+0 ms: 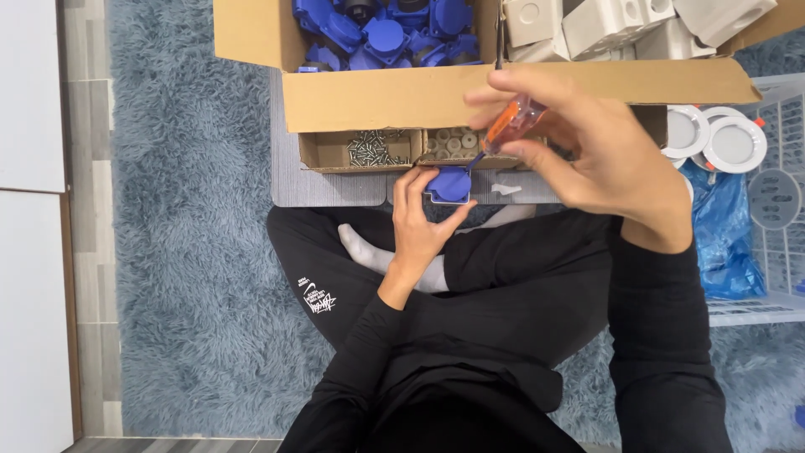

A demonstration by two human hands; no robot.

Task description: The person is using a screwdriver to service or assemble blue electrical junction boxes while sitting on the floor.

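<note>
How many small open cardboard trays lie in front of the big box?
2. One small tray holds screws, at the left. The other tray holds round washers, beside it, partly behind the screwdriver in the right hand. More may be hidden.

- Home floor used as a makeshift assembly spot.
- Shaggy blue-grey rug (pixel 184 277), wood-look floor (pixel 84 101).
- Cardboard box (pixel 402 92) of blue and white parts.

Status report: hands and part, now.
Left hand grips blue socket. Right hand holds orange screwdriver, tip at socket. Nothing in the way.
</note>
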